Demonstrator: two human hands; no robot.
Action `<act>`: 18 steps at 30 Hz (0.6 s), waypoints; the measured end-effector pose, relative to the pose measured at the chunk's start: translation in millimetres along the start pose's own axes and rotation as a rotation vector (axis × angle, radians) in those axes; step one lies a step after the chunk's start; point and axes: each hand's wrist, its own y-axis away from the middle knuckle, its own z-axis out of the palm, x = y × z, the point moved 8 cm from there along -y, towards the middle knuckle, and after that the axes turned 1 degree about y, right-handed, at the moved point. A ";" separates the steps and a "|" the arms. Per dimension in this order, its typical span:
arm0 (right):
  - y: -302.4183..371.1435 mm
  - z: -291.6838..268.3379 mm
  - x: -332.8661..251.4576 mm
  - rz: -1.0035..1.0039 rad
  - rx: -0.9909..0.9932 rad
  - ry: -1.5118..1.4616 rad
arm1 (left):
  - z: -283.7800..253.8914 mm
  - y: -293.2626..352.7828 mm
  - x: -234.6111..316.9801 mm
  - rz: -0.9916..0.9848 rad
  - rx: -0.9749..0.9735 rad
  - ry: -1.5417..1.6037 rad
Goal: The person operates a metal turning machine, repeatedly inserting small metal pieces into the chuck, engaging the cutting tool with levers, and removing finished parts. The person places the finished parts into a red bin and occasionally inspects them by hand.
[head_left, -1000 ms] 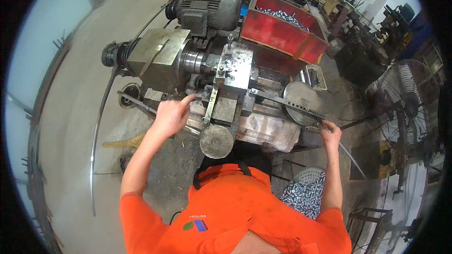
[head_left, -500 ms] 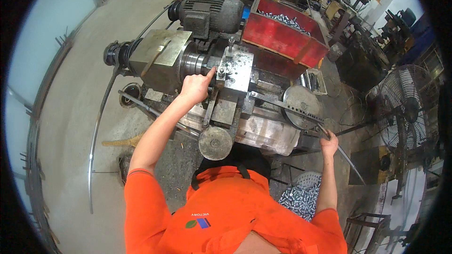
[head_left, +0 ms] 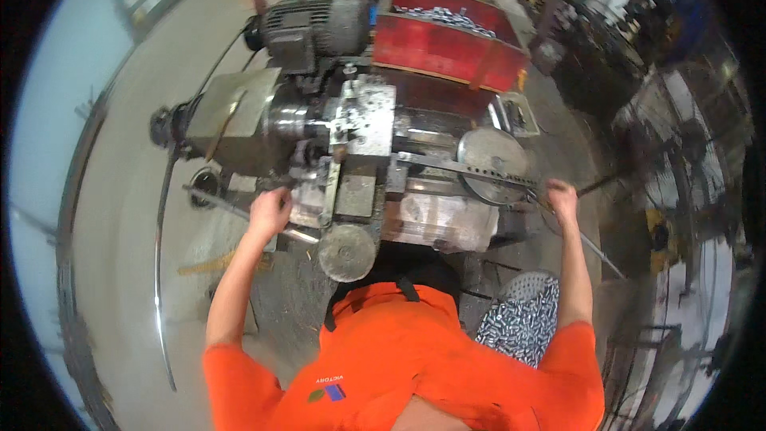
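My left hand [head_left: 271, 210] is closed over a long metal rod [head_left: 217, 199] that slants across the front left of a metalworking machine; its inner fingers are hidden. At the machine's right end, my right hand [head_left: 562, 196] has curled fingers beside the handle rod [head_left: 600, 253]. Blur hides what lies inside that grip. Between my hands are the metal tool block [head_left: 370, 116], the bright round spindle nose [head_left: 287, 122] and a round disc [head_left: 347, 253]. A bar with a row of holes [head_left: 455, 166] crosses in front of a larger disc [head_left: 496, 152].
A red bin [head_left: 439, 52] of small metal parts stands behind the machine, near an electric motor [head_left: 315, 30]. Low at my right is a perforated basket [head_left: 523, 287] heaped with shiny metal parts. A blurred fan [head_left: 690, 144] stands at the right. Another rod [head_left: 159, 303] extends at left.
My left hand has come away from the spindle and tool block, down and left to the slanting rod. My right hand has shifted slightly upward. The whole view has turned.
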 end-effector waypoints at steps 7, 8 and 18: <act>-82.4 52.4 20.9 0.203 -0.135 -0.359 | 11.9 -7.7 -10.5 -0.245 -0.162 0.114; -97.5 61.5 31.3 0.207 -0.134 -0.386 | 12.8 -12.2 -7.6 -0.242 -0.168 0.080; -137.4 162.7 -18.8 0.484 -0.521 -0.232 | 15.7 3.2 -10.7 -0.379 -0.248 -0.201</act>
